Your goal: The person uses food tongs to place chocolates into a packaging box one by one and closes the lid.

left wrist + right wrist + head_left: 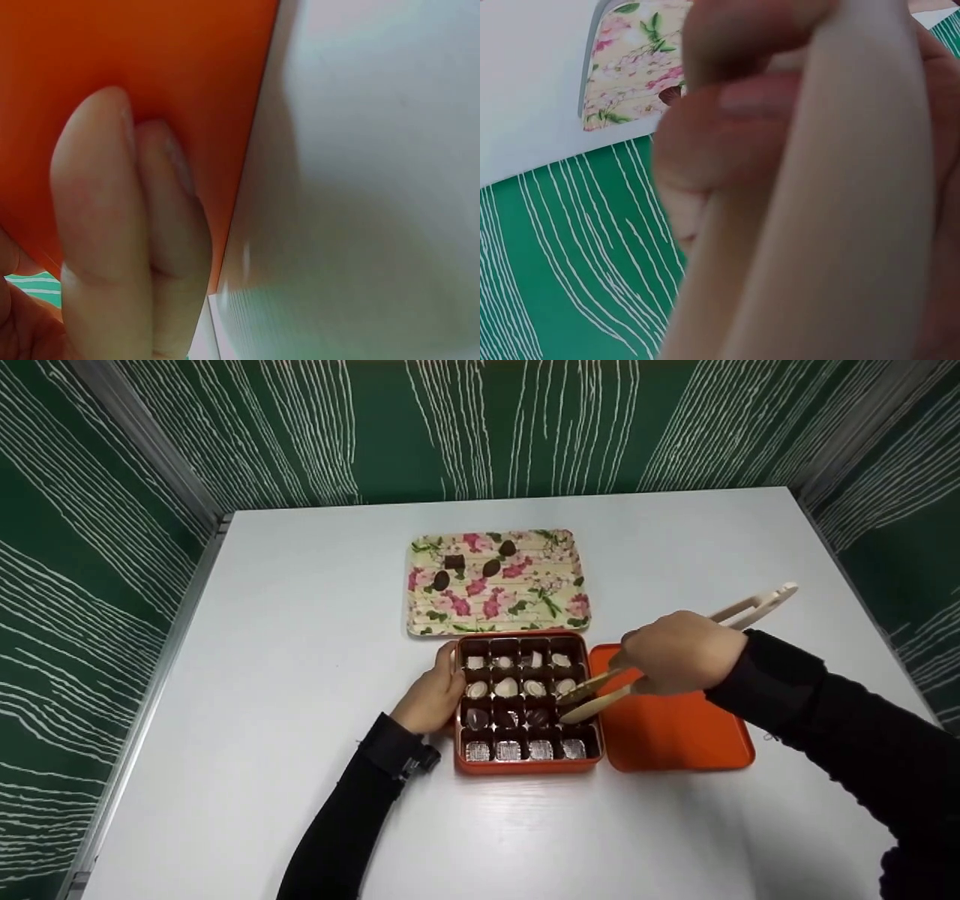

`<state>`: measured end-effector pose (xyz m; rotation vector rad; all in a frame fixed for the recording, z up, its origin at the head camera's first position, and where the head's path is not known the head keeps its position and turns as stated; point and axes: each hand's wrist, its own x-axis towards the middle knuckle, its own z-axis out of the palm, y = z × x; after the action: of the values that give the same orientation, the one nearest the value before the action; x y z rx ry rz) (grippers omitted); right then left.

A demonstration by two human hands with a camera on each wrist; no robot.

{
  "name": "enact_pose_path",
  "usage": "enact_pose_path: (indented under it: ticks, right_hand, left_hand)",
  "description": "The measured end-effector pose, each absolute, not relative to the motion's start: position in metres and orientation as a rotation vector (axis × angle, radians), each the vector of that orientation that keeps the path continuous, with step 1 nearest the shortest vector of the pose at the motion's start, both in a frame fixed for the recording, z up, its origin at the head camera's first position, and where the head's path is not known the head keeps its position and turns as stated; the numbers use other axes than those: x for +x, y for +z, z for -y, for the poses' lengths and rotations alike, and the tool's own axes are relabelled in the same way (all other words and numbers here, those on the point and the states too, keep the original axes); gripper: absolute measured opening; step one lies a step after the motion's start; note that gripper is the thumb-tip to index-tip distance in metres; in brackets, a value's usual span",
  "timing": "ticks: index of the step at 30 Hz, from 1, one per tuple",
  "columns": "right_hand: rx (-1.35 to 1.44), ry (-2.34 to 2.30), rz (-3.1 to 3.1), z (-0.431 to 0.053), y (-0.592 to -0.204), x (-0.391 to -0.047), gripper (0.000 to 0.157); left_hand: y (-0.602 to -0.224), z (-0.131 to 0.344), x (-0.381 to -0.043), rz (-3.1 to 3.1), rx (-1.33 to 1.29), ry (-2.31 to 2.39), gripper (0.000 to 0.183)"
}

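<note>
An orange box (529, 767) with a dark divided insert holds white chocolates (506, 687), dark chocolates (477, 718) and clear-wrapped pieces (508, 750). My left hand (431, 697) holds its left side, with the thumb at the rim and fingers (101, 187) against the outer wall. From the right, my right hand (682, 652) grips pale tongs (757, 604). Their two tips are apart, low over the right-hand compartments of the second and third rows. Whether a chocolate lies between the tips, I cannot tell. The right wrist view shows fingers (727, 135) wrapped round the tongs.
Behind the box lies a floral tray (480, 619) with several dark chocolates (491, 568) near its back left. An orange lid (675, 735) lies flat against the box's right side, partly under my right hand. Green walls with white lines (480, 435) border the white table (315, 585).
</note>
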<state>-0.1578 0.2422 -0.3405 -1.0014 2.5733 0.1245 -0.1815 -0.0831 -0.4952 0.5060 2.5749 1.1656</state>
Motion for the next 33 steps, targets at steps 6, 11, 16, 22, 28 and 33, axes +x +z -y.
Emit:
enact_pose_path:
  ticks: [6, 11, 16, 22, 28, 33]
  right_hand:
    - [-0.932, 0.110, -2.525, -0.240, -0.335, -0.162, 0.033]
    - [-0.926, 0.073, -2.512, -0.242, -0.333, -0.165, 0.034]
    - [-0.914, 0.034, -2.480, -0.248, -0.334, -0.172, 0.036]
    - [-0.817, -0.277, -2.439, -0.262, -0.330, -0.193, 0.041]
    - [-0.845, -0.429, -2.688, -0.264, -0.342, -0.228, 0.042]
    - [-0.773, -0.335, -2.896, -0.251, -0.371, -0.265, 0.045]
  left_hand:
    - [-0.496, 0.083, -0.182, -2.570, 0.480, 1.146, 0.056]
    - [-0.494, 0.083, -0.182, -2.562, 0.466, 1.143, 0.056]
    - [-0.494, 0.083, -0.181, -2.562, 0.480, 1.168, 0.056]
    - [-0.495, 0.084, -0.180, -2.587, 0.508, 1.162, 0.054]
    - [-0.495, 0.083, -0.181, -2.612, 0.518, 1.135, 0.055]
    - [-0.495, 0.083, -0.181, -2.612, 0.516, 1.140, 0.055]
